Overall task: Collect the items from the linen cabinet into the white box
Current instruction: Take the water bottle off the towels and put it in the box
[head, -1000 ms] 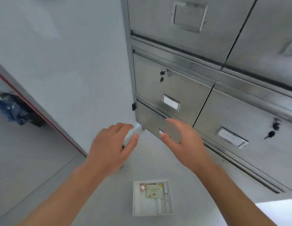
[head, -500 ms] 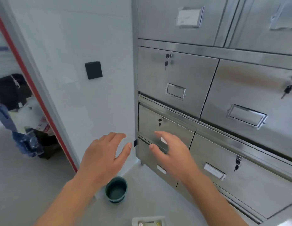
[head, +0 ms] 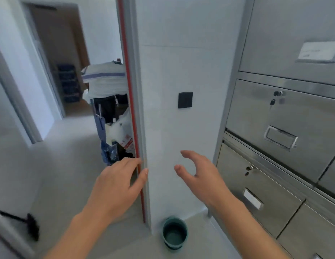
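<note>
My left hand (head: 117, 186) is held out in front of me, fingers relaxed, holding nothing. My right hand (head: 199, 176) hovers beside it, fingers loosely spread and empty, in front of the white wall. The steel cabinet (head: 286, 128) with shut, keyed drawers fills the right side. The white box is out of view.
A green bucket (head: 174, 233) stands on the floor at the wall's foot. A red-edged wall corner (head: 134, 109) divides the view. Past it, a doorway shows a laden cart with folded linen (head: 105, 81) and hanging bags. A black brush (head: 30, 227) lies at lower left.
The view has swung up and to the left, away from the white box on the floor, which has left the frame. Both hands stay raised and empty.
</note>
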Demonstrator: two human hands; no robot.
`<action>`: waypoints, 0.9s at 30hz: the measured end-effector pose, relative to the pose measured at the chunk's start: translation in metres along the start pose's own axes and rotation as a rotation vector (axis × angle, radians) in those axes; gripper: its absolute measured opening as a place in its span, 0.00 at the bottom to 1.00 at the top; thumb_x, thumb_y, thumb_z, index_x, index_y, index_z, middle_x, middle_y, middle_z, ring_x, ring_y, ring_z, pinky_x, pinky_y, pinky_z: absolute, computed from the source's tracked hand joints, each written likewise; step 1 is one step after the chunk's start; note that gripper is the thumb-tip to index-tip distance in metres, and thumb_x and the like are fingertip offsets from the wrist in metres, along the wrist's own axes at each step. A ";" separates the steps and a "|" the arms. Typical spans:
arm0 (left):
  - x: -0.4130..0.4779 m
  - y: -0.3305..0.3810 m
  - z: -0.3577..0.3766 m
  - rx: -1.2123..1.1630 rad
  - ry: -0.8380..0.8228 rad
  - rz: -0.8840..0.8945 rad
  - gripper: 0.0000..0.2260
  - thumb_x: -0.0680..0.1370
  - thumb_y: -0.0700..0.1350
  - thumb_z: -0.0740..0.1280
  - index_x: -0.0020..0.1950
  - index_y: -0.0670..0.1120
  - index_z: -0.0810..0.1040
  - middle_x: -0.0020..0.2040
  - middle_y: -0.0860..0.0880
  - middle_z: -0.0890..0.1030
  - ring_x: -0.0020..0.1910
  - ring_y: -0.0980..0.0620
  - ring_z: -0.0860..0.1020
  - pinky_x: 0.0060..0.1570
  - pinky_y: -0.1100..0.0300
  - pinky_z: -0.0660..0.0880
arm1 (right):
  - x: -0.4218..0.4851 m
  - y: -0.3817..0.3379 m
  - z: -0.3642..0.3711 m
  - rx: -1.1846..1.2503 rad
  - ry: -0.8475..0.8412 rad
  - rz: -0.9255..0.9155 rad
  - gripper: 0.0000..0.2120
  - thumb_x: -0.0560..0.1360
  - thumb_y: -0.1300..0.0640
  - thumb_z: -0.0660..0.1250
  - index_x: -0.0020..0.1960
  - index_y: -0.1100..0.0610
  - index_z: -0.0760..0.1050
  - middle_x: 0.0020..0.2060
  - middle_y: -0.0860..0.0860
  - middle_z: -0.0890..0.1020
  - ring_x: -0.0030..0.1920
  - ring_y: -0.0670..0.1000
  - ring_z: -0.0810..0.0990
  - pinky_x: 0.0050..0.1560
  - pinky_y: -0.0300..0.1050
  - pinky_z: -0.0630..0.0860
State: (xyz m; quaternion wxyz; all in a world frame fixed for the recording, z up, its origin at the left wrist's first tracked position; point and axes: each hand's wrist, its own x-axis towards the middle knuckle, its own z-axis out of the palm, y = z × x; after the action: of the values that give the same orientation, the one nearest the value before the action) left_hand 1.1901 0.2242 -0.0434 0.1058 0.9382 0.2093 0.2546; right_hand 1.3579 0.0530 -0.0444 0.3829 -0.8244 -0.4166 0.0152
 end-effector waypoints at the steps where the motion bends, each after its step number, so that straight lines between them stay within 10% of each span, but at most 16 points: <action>1: -0.006 -0.008 -0.004 0.022 0.023 -0.043 0.26 0.79 0.65 0.49 0.65 0.53 0.76 0.61 0.58 0.78 0.58 0.55 0.77 0.54 0.56 0.73 | 0.009 -0.005 0.009 0.008 -0.030 -0.039 0.28 0.81 0.39 0.62 0.78 0.46 0.66 0.73 0.40 0.72 0.74 0.41 0.67 0.70 0.38 0.64; 12: -0.191 -0.019 -0.081 0.319 0.262 -0.734 0.24 0.78 0.64 0.52 0.60 0.51 0.78 0.57 0.53 0.81 0.54 0.50 0.80 0.53 0.53 0.76 | -0.006 -0.115 0.139 0.215 -0.548 -0.559 0.26 0.80 0.41 0.65 0.76 0.50 0.70 0.72 0.44 0.75 0.73 0.46 0.70 0.69 0.38 0.64; 27: -0.556 0.204 -0.243 0.870 0.532 -1.532 0.27 0.78 0.67 0.46 0.65 0.56 0.74 0.62 0.57 0.78 0.54 0.52 0.79 0.51 0.54 0.75 | -0.373 -0.357 0.144 0.569 -1.172 -1.200 0.32 0.77 0.35 0.64 0.76 0.49 0.69 0.72 0.45 0.75 0.72 0.47 0.72 0.74 0.47 0.68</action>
State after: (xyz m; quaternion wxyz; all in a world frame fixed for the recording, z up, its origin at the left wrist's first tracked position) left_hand 0.6975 -0.1830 -0.0162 -0.1682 0.4109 0.8683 0.2214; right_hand 0.8245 0.0098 -0.0258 0.2419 -0.2002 -0.8885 0.3345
